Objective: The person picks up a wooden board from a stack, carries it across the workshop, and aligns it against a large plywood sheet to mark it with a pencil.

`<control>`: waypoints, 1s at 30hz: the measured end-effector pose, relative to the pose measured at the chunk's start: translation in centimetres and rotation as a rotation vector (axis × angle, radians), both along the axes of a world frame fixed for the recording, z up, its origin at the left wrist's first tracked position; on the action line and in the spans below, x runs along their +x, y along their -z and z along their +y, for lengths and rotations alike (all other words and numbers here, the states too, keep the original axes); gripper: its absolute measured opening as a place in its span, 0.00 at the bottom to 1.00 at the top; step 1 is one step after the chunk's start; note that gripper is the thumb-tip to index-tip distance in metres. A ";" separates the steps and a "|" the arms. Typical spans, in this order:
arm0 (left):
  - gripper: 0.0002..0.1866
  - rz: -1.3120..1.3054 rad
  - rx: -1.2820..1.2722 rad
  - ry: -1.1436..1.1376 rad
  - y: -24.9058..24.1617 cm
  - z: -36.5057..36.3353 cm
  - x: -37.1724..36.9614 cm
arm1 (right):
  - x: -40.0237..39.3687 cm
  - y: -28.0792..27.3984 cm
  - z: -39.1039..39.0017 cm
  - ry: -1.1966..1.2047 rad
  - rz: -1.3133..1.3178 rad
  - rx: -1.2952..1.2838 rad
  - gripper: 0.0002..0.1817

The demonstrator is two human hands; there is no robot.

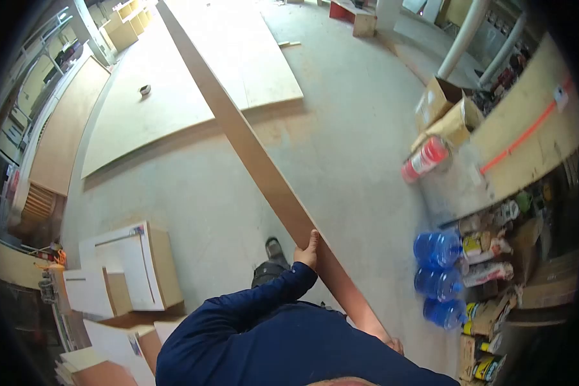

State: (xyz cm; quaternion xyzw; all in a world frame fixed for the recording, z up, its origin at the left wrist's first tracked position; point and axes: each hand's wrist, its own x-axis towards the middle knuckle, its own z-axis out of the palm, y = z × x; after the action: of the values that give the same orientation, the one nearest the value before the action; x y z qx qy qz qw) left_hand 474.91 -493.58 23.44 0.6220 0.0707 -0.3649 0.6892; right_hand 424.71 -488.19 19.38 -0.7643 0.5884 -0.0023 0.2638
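A long, narrow brown board (264, 167) runs diagonally from the top left down to the lower right, close to my body. My left hand (307, 251) grips its left edge near the middle of the view, the thumb lying over the board's face. Near the board's lower end, my right hand (395, 345) is closed on it; only part of this hand shows beside my dark blue clothing. The board's far end reaches over large pale sheets (154, 122) lying low over the floor.
White cabinet pieces (125, 273) stand at the lower left. On the right are blue water bottles (437, 249), a red fire extinguisher (424, 158) and cardboard boxes (439, 103). A small round object (145, 90) sits on the sheets. A long wooden-faced unit (71, 125) lines the left.
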 end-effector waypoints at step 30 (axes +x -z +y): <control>0.32 0.035 -0.044 0.135 -4.7 -44.4 76.2 | 76.5 -7.0 -44.4 -0.047 0.078 -0.077 0.40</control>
State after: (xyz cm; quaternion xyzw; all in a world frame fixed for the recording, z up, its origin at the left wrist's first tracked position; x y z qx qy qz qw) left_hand 551.15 -537.99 28.13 0.6034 0.0325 -0.4229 0.6752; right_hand 501.25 -532.59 26.34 -0.7870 0.5797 0.0108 0.2109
